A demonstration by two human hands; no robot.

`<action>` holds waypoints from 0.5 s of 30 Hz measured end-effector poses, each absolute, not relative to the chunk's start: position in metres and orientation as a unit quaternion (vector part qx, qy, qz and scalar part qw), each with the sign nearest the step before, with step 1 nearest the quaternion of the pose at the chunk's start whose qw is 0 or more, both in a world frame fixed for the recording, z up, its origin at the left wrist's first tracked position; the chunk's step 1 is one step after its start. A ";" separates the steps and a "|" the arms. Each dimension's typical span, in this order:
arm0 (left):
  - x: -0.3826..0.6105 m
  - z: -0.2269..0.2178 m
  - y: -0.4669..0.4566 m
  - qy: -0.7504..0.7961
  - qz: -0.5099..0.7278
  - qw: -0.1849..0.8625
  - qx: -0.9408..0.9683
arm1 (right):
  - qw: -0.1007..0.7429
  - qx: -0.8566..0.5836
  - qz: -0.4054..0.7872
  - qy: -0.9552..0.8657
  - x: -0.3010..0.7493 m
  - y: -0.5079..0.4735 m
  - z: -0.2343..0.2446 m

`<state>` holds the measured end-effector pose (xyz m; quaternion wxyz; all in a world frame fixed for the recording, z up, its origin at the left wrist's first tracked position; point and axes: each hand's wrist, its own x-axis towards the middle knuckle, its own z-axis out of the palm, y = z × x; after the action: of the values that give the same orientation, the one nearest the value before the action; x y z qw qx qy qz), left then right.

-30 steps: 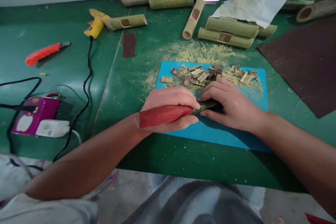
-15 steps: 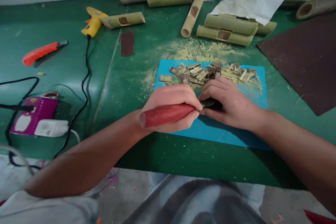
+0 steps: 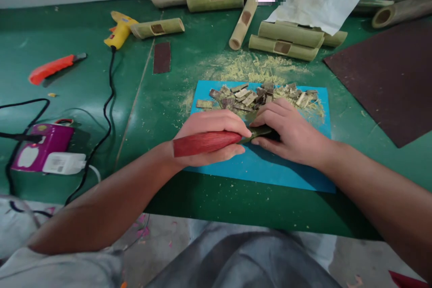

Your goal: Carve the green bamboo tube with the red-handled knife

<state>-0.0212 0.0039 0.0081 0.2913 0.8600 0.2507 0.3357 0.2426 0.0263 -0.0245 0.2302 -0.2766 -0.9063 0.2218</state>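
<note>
Red handle (image 3: 207,143), lying across the left hand (image 3: 212,121) above the blue mat (image 3: 270,168), long axis nearly crosswise, narrow end pointing right! Left fingers and thumb are wrapped closed around it, so that's the nearer hand; the right hand (image 3: 295,130) sits just off its tip, fingers half-curled about a dark green piece (image 3: 258,132), grip unclear. Beyond, chips (image 3: 249,97), then bamboo tubes (image 3: 290,33).
</note>
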 end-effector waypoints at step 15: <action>-0.018 0.012 -0.004 0.284 0.339 0.319 0.838 | 0.220 -0.278 0.233 -0.905 0.242 0.025 -0.020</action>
<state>-0.0185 -0.0038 0.0124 0.3192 0.8380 0.2844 0.3391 0.2422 0.0246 -0.0203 0.2202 -0.2781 -0.9054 0.2334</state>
